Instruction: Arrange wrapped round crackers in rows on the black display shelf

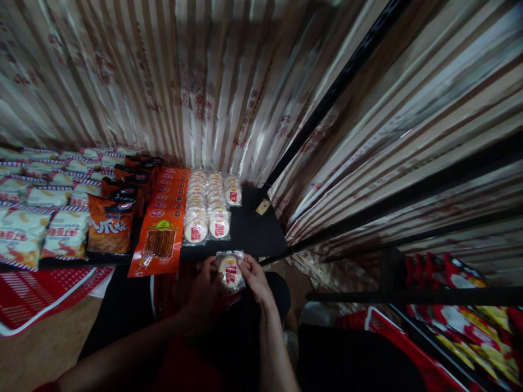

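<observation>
A clear packet of round white crackers (231, 274), with a red and yellow label, is between my two hands in front of the black shelf. My left hand (203, 286) grips its left side, fingers bent. My right hand (255, 275) holds the right side, thumb on the front of the packet. Just beyond, rows of similar cracker packets (196, 228) lie overlapping on the shelf. To their left is an orange snack bag (157, 245) with brown sticks showing in its window, its front end reaching past the shelf edge.
The black shelf (253, 234) has a small tan tag (262, 206) near its right corner. Dark orange bags (109, 226) and white snack bags (65, 234) fill the left. Red baskets (44, 296) sit below. A black pole (335, 92) slants before the curtain. More snacks (461, 326) stand lower right.
</observation>
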{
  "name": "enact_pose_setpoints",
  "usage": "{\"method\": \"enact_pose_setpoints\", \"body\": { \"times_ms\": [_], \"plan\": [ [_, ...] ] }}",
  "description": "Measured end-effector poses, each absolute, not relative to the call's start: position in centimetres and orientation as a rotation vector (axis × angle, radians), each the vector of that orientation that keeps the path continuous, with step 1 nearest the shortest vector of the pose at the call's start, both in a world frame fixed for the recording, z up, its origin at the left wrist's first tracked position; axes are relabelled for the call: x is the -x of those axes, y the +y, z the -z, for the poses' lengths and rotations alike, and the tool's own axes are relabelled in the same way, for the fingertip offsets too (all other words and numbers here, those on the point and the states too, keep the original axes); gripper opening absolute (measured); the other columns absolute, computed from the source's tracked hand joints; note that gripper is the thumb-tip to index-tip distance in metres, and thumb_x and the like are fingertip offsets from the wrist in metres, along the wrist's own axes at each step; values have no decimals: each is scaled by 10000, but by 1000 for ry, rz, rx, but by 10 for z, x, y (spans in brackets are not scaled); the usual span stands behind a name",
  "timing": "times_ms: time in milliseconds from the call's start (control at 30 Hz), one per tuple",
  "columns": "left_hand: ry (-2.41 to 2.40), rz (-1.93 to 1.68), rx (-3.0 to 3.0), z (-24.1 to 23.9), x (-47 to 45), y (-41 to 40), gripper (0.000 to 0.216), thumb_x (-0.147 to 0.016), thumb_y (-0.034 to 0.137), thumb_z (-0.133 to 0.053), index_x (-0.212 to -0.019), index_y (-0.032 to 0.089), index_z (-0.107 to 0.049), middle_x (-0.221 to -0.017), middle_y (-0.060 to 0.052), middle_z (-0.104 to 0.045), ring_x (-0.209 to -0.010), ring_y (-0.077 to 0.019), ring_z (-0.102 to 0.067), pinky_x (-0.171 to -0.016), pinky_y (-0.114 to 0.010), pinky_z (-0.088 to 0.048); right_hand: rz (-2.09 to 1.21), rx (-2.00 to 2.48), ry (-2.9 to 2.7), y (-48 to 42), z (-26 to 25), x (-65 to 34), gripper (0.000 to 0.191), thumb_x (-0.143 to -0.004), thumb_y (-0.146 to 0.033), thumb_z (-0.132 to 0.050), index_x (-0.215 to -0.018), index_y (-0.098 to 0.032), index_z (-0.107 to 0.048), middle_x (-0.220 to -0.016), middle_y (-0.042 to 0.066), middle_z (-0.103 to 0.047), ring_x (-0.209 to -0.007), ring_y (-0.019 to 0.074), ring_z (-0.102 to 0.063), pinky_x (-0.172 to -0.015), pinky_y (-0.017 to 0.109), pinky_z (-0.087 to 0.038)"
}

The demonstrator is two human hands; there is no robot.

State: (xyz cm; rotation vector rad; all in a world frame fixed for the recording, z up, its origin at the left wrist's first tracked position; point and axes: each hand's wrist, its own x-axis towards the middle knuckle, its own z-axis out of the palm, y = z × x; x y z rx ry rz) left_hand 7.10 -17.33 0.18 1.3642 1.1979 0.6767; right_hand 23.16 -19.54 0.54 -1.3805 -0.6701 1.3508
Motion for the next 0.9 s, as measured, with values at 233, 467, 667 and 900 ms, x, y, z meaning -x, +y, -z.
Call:
{"method": "enact_pose_setpoints", "body": {
  "times_ms": [233, 467, 667, 900],
  "plan": [
    [1242, -726, -1474, -3, -89, -159, 369, -823, 293, -458, -1175, 186, -421, -922, -37, -662, -845, -172, -642, -754, -295, -486, -1243, 1426, -696, -192, -16, -246, 448, -584, -459, -782, -909, -188, -634, -799, 21, -691, -707, 157, -629, -696, 279, -486],
    [1323, -645, -1550, -22, -108, -145, 234, -828, 246, -492, -1058, 223, -455, -950, -16, -645, -834, -148, -631, -744, -260, -474, -1125, 1433, -713, -181, -19, -257, 401, -573, -458, -771, -846, -187, -658, -750, 15, -683, -672, 155, -615, -662, 275, -487],
    [1343, -559, -1689, -31, -120, -136, 148, -836, 224, -484, -982, 210, -502, -948, -22, -622, -866, -156, -604, -790, -276, -452, -1065, 1507, -697, -170, -16, -268, 406, -542, -443, -771, -833, -182, -661, -692, 7, -672, -630, 161, -603, -618, 271, -482],
    [1306, -563, -1683, -30, -135, -127, 318, -742, 55, -460, -1032, 157, -543, -943, -51, -563, -870, -151, -572, -834, -280, -458, -891, 1643, -796, -162, -4, -284, 383, -622, -438, -694, -897, -172, -672, -761, 15, -673, -682, 165, -590, -647, 270, -470]
  ]
}}
